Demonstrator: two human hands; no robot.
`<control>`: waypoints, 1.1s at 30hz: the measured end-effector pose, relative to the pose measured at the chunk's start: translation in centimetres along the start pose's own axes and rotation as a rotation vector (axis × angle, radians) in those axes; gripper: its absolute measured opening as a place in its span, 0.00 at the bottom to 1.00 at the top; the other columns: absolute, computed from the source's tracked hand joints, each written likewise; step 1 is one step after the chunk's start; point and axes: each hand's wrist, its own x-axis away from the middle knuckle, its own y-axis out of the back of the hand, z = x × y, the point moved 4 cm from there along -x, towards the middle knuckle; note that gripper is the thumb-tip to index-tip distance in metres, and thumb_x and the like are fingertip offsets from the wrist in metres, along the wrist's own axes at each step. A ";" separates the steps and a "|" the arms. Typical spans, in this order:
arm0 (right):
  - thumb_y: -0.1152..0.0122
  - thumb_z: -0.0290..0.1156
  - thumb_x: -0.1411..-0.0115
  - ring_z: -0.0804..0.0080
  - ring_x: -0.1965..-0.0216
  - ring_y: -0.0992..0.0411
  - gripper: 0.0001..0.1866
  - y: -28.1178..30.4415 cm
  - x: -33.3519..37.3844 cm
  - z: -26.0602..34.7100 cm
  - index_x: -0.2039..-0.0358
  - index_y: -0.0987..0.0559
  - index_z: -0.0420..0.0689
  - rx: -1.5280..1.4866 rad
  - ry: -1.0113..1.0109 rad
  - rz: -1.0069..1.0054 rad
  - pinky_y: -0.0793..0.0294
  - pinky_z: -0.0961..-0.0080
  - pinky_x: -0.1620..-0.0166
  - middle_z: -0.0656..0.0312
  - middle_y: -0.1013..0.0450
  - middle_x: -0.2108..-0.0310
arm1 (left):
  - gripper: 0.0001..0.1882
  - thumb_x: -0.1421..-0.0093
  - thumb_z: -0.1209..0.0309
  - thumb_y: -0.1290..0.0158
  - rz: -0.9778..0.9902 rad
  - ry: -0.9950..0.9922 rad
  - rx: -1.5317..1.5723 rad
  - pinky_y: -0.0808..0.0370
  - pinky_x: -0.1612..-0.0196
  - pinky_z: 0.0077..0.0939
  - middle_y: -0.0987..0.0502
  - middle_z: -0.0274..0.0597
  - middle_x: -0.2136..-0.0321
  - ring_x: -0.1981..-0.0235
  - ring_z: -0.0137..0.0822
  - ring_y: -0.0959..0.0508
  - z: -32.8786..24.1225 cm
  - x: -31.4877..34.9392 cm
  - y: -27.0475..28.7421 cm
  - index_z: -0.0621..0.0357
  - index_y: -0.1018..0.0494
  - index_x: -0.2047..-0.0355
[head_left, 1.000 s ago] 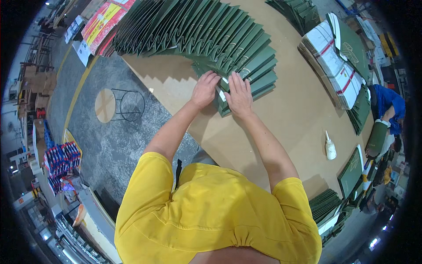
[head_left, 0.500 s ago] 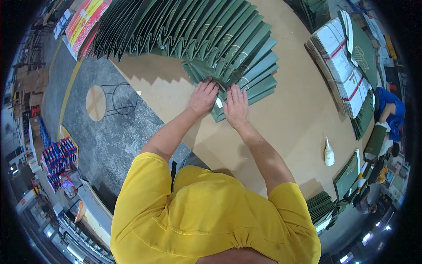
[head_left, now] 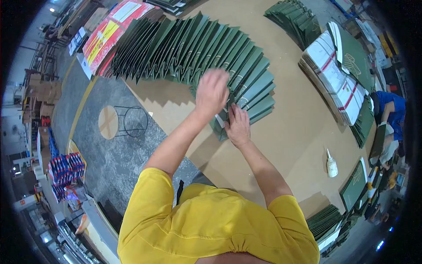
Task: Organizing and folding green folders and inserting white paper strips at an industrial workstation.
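Observation:
A long row of dark green folded paper bags [head_left: 246, 66] stands fanned and overlapping across the far side of the tan table [head_left: 290, 127]. At its near end, a bag bottom [head_left: 218, 131] with a small white patch lies under my hands. My right hand [head_left: 238, 125] rests on that bag, fingers stretched forward and holding nothing. My left hand [head_left: 212, 91] is raised over the row's near end, just left of the right hand. Motion blurs its fingers, so their shape and anything in them cannot be made out.
A white squeeze bottle [head_left: 332, 166] stands to the right. Beyond it lies a strapped white bundle [head_left: 332, 72]; more green bags [head_left: 296, 22] sit far right, others [head_left: 324, 221] near right. A round stool [head_left: 108, 122] is on the floor left. A person in blue [head_left: 391, 105] is at right.
My left hand has lifted off the near bag and moved up and away over the row. My right hand stays on the bag. The whole view has shifted slightly.

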 end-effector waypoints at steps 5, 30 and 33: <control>0.45 0.35 0.48 0.55 0.40 0.47 0.30 1.3 -0.5 0.8 0.45 0.38 0.39 -0.077 0.016 -0.002 0.48 0.53 0.40 0.54 0.44 0.41 | 0.28 0.47 0.59 0.49 0.335 0.314 -0.567 0.33 0.54 0.37 0.32 0.54 0.53 0.55 0.47 0.32 4.5 -2.8 -5.5 0.70 0.34 0.53; 0.42 0.38 0.43 0.65 0.58 0.32 0.18 0.3 3.1 -4.8 0.60 0.37 0.43 -1.622 -1.264 -0.334 0.29 0.61 0.59 0.56 0.33 0.60 | 0.19 0.44 0.63 0.53 0.436 0.281 -0.189 0.33 0.51 0.39 0.29 0.48 0.54 0.54 0.47 0.30 6.0 2.0 -6.8 0.62 0.32 0.56; 0.43 0.36 0.42 0.62 0.57 0.33 0.17 -0.1 3.3 -5.0 0.58 0.38 0.44 -1.666 -1.252 -0.315 0.29 0.57 0.57 0.54 0.35 0.58 | 0.19 0.43 0.64 0.55 0.417 0.306 -0.134 0.33 0.49 0.38 0.28 0.46 0.53 0.52 0.47 0.30 6.0 2.2 -6.4 0.60 0.32 0.54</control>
